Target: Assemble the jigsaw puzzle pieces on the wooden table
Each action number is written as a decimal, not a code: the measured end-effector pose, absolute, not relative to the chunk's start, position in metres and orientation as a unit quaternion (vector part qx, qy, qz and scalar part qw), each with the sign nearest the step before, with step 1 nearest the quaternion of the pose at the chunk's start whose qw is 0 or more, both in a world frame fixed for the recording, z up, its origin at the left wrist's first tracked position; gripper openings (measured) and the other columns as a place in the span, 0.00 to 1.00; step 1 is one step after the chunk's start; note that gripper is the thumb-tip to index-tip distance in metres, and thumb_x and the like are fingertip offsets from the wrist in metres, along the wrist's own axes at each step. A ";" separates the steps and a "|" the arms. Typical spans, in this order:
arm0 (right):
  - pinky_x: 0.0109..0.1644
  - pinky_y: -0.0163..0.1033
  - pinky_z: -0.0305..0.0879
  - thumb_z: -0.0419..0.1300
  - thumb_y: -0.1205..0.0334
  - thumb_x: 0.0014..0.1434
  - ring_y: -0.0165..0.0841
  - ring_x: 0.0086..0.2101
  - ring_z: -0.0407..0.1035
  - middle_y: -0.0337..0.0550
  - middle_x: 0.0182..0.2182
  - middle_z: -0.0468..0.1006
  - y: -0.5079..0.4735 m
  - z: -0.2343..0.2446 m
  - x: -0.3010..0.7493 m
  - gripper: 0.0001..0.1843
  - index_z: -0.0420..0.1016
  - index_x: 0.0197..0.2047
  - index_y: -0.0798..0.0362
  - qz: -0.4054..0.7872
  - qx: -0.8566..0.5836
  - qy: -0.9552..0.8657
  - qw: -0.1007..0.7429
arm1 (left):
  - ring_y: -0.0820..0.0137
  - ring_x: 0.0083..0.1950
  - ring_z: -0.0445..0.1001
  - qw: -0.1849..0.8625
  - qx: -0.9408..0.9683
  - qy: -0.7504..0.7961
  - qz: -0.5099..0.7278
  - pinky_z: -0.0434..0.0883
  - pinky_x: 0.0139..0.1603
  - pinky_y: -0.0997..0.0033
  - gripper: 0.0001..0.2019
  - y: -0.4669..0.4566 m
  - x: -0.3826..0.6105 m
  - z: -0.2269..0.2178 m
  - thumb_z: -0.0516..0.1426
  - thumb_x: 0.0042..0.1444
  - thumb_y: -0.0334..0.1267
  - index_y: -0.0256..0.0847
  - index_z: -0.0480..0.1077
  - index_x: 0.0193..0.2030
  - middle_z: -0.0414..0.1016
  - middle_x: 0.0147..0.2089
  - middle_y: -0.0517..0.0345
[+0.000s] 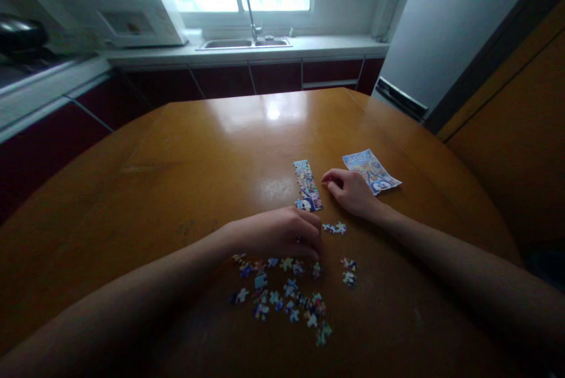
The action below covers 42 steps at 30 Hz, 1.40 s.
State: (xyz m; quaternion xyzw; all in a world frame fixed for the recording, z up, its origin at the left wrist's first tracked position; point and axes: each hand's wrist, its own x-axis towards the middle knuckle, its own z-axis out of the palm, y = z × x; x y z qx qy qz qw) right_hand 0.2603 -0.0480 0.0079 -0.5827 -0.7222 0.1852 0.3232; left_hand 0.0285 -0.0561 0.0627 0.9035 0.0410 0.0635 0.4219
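Observation:
My left hand [286,232] hovers low over the near middle of the table, its fingers curled downward; whatever they may hold is hidden behind the knuckles. Loose jigsaw puzzle pieces [290,288] lie scattered just below it. A joined strip of puzzle [308,183] lies beyond that hand. To the right of the strip, my right hand [351,191] rests on the table with thumb and index finger bent together, and I cannot make out anything between them. Two joined pieces [334,228] sit between the hands, and another small group [349,272] is nearer me.
A printed picture sheet [371,169] lies beyond my right hand, partly behind it. The wooden table [212,148] has rounded sides. Past it stand a counter with a sink [229,44], a tap [251,10], a white microwave [132,22] and, at right, a fridge [450,25].

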 end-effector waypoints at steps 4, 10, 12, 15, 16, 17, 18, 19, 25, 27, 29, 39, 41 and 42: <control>0.41 0.40 0.66 0.59 0.66 0.61 0.35 0.34 0.75 0.43 0.34 0.84 -0.048 0.008 0.261 0.09 0.81 0.38 0.50 0.186 -0.581 -0.725 0.321 | 0.75 0.27 0.67 0.382 0.847 0.221 0.296 0.65 0.28 0.74 0.09 -0.025 0.020 0.049 0.59 0.65 0.40 0.38 0.78 0.37 0.74 0.29 0.57; 0.37 0.41 0.65 0.59 0.64 0.61 0.36 0.32 0.74 0.43 0.34 0.84 -0.049 0.007 0.262 0.09 0.82 0.39 0.50 0.191 -0.585 -0.722 0.317 | 0.75 0.26 0.65 0.353 0.705 0.427 0.443 0.61 0.26 0.76 0.11 0.031 -0.001 0.011 0.59 0.59 0.43 0.36 0.76 0.36 0.68 0.24 0.62; 0.38 0.42 0.65 0.59 0.64 0.61 0.36 0.32 0.74 0.43 0.34 0.84 -0.050 0.007 0.262 0.09 0.82 0.39 0.51 0.188 -0.585 -0.723 0.315 | 0.75 0.26 0.65 0.360 0.688 0.434 0.457 0.61 0.26 0.76 0.09 0.036 -0.003 0.007 0.58 0.58 0.40 0.36 0.75 0.36 0.68 0.25 0.62; 0.37 0.42 0.64 0.59 0.63 0.61 0.36 0.32 0.74 0.43 0.34 0.84 -0.050 0.008 0.262 0.09 0.82 0.38 0.51 0.188 -0.581 -0.726 0.315 | 0.75 0.26 0.65 0.378 0.701 0.418 0.438 0.62 0.27 0.76 0.08 0.034 -0.002 0.007 0.58 0.58 0.39 0.36 0.74 0.35 0.68 0.24 0.62; 0.37 0.42 0.64 0.58 0.63 0.61 0.36 0.32 0.74 0.43 0.33 0.84 -0.050 0.008 0.262 0.09 0.82 0.38 0.51 0.188 -0.581 -0.727 0.314 | 0.76 0.26 0.66 0.381 0.705 0.415 0.431 0.62 0.27 0.76 0.08 0.033 -0.001 0.007 0.58 0.58 0.39 0.36 0.74 0.35 0.68 0.24 0.62; 0.36 0.42 0.64 0.58 0.63 0.61 0.36 0.31 0.73 0.43 0.33 0.83 -0.050 0.008 0.263 0.09 0.81 0.38 0.51 0.187 -0.581 -0.727 0.314 | 0.76 0.26 0.65 0.383 0.706 0.414 0.428 0.62 0.27 0.76 0.08 0.032 0.000 0.008 0.58 0.58 0.39 0.36 0.73 0.35 0.68 0.24 0.62; 0.36 0.42 0.63 0.58 0.63 0.61 0.36 0.31 0.73 0.43 0.32 0.83 -0.050 0.008 0.263 0.09 0.81 0.38 0.51 0.186 -0.582 -0.727 0.313 | 0.76 0.26 0.65 0.384 0.707 0.414 0.426 0.62 0.27 0.76 0.07 0.031 0.001 0.008 0.58 0.58 0.38 0.36 0.73 0.35 0.68 0.24 0.62; 0.36 0.42 0.63 0.58 0.63 0.61 0.36 0.31 0.73 0.43 0.32 0.83 -0.050 0.008 0.263 0.09 0.81 0.38 0.51 0.185 -0.583 -0.727 0.312 | 0.76 0.26 0.65 0.384 0.707 0.414 0.426 0.61 0.27 0.76 0.07 0.030 0.002 0.007 0.58 0.59 0.38 0.36 0.73 0.34 0.68 0.25 0.62; 0.36 0.42 0.64 0.58 0.62 0.61 0.36 0.32 0.74 0.44 0.34 0.84 -0.051 0.006 0.264 0.10 0.82 0.39 0.51 0.182 -0.585 -0.728 0.307 | 0.76 0.26 0.63 0.381 0.719 0.403 0.419 0.60 0.27 0.76 0.07 0.029 0.002 0.006 0.57 0.60 0.37 0.36 0.72 0.34 0.67 0.25 0.62; 0.36 0.42 0.64 0.58 0.63 0.61 0.37 0.32 0.74 0.44 0.34 0.84 -0.051 0.006 0.264 0.10 0.82 0.39 0.51 0.180 -0.586 -0.729 0.304 | 0.76 0.26 0.63 0.376 0.723 0.403 0.416 0.60 0.27 0.76 0.08 0.029 0.003 0.006 0.57 0.60 0.38 0.37 0.71 0.32 0.67 0.25 0.63; 0.37 0.42 0.65 0.57 0.63 0.61 0.37 0.32 0.74 0.44 0.35 0.84 -0.050 0.007 0.264 0.10 0.82 0.39 0.51 0.177 -0.587 -0.730 0.302 | 0.76 0.26 0.62 0.372 0.727 0.405 0.411 0.59 0.27 0.75 0.10 0.028 0.003 0.006 0.56 0.61 0.39 0.37 0.70 0.30 0.67 0.24 0.63; 0.39 0.43 0.66 0.58 0.64 0.60 0.38 0.34 0.75 0.44 0.35 0.84 -0.050 0.007 0.264 0.10 0.81 0.38 0.50 0.177 -0.583 -0.731 0.306 | 0.76 0.26 0.64 0.362 0.726 0.413 0.414 0.60 0.27 0.75 0.08 0.028 0.003 0.006 0.57 0.60 0.37 0.37 0.71 0.31 0.68 0.24 0.62; 0.38 0.42 0.65 0.58 0.64 0.60 0.37 0.33 0.75 0.44 0.35 0.84 -0.050 0.008 0.264 0.10 0.81 0.38 0.51 0.180 -0.582 -0.731 0.306 | 0.76 0.26 0.64 0.364 0.725 0.412 0.415 0.61 0.27 0.76 0.06 0.028 0.003 0.005 0.57 0.60 0.36 0.37 0.72 0.33 0.69 0.25 0.61; 0.38 0.42 0.65 0.58 0.64 0.60 0.36 0.32 0.74 0.43 0.34 0.84 -0.050 0.008 0.264 0.10 0.81 0.38 0.51 0.180 -0.582 -0.732 0.306 | 0.76 0.26 0.65 0.365 0.725 0.411 0.415 0.61 0.27 0.76 0.06 0.028 0.003 0.005 0.57 0.59 0.35 0.37 0.72 0.33 0.69 0.25 0.61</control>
